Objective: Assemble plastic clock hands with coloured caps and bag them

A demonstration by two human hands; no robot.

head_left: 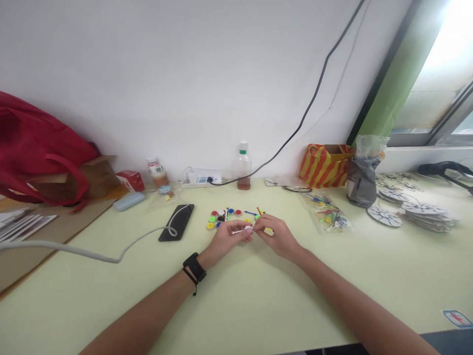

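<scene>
Both hands meet over the pale green table, near its middle. My left hand, with a black watch on the wrist, pinches a thin white stick. My right hand is closed on a small pale round piece at the stick's right end. Just beyond the fingers lie several small coloured round pieces and a few coloured sticks. What else the right fingers cover is hidden.
A black phone with a white cable lies at left. A clear bag of coloured parts lies right. At the back stand a bottle, power strip, striped bag, grey bag and red bag.
</scene>
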